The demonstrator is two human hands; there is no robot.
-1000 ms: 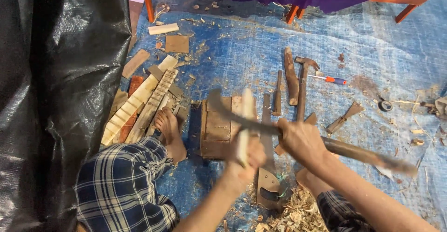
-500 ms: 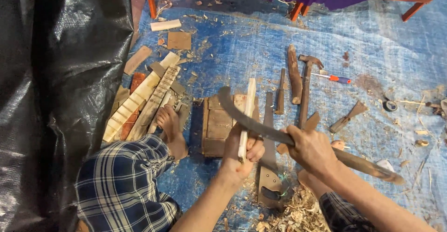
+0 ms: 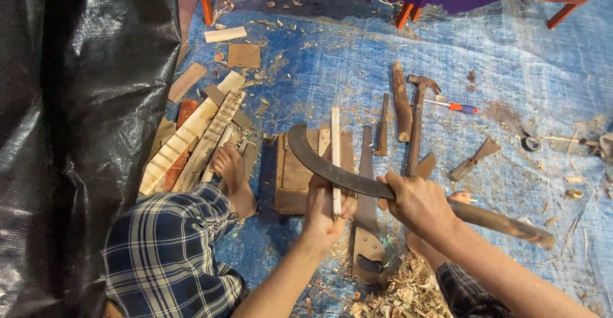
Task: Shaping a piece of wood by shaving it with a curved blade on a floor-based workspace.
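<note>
Two bare hands work over a blue plastic tarp (image 3: 511, 50). Left hand (image 3: 325, 212) is closed around a thin pale wooden stick (image 3: 335, 145), held upright on a brown wooden block (image 3: 297, 177). Right hand (image 3: 418, 203) grips the handle of a dark curved metal blade (image 3: 332, 168), whose edge touches the stick.

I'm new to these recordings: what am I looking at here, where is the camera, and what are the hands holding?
The single view comes from a camera worn on a person's head, looking down at their own two bare hands. The left hand holds a thin pale wooden stick upright over a brown wooden block. The right hand has its grip on a curved dark sickle-like blade lying across the stick. On the blue plastic tarp lie a hammer, a handsaw, notched wooden slats and wood shavings.
</note>
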